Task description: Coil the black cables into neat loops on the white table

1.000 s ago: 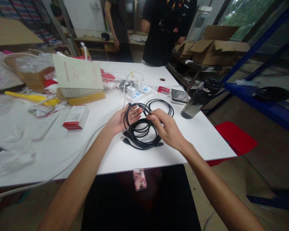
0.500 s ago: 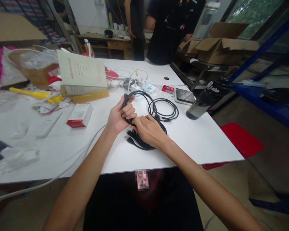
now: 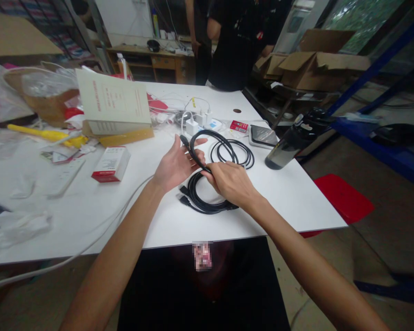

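A black cable (image 3: 215,133) hangs in a loose coil above the table. My right hand (image 3: 232,180) is closed around the lower part of that coil. On its left, my left hand (image 3: 178,164) is open, palm up, with thumb and fingers apart; the cable and its plug lie against the fingers. Below my hands a second black cable coil (image 3: 198,202) rests on the table, two plug ends pointing left. Behind my right hand lies a third coiled black cable (image 3: 251,156), partly hidden by the held one.
On the white table (image 3: 279,202) stand a red-and-white box (image 3: 111,164), a propped booklet (image 3: 113,103), white chargers (image 3: 192,126) and a dark bottle (image 3: 290,145). A white cord (image 3: 124,214) crosses the left side. People stand beyond the far edge.
My left fingers have loosened from the cable and spread. My right hand has moved slightly right and up with the coil, uncovering more of the coil lying on the table.
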A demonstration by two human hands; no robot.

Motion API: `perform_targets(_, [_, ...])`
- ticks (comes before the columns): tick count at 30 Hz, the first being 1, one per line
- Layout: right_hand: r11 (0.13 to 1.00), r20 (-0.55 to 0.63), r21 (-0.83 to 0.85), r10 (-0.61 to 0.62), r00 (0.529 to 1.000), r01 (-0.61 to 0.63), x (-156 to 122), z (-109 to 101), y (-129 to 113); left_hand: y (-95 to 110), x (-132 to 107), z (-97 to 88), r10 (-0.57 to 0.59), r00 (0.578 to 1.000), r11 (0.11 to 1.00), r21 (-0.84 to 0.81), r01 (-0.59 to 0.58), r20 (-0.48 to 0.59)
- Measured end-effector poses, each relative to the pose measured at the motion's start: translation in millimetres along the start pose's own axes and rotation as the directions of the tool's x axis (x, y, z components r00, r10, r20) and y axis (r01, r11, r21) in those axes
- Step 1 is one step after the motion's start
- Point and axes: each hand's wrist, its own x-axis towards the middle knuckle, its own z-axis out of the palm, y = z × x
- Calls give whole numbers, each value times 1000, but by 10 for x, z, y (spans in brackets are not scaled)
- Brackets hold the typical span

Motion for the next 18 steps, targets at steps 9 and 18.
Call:
perform_targets(9, [988,-285,-93,89,954,-120,-225,-524,41,-442,100,-221,-32,978,623,769,-143,208])
perform_targets(18, [992,133,99,-91,987,78,-644,-198,-477,-491,195,-510,151,971,426,874,-234,186])
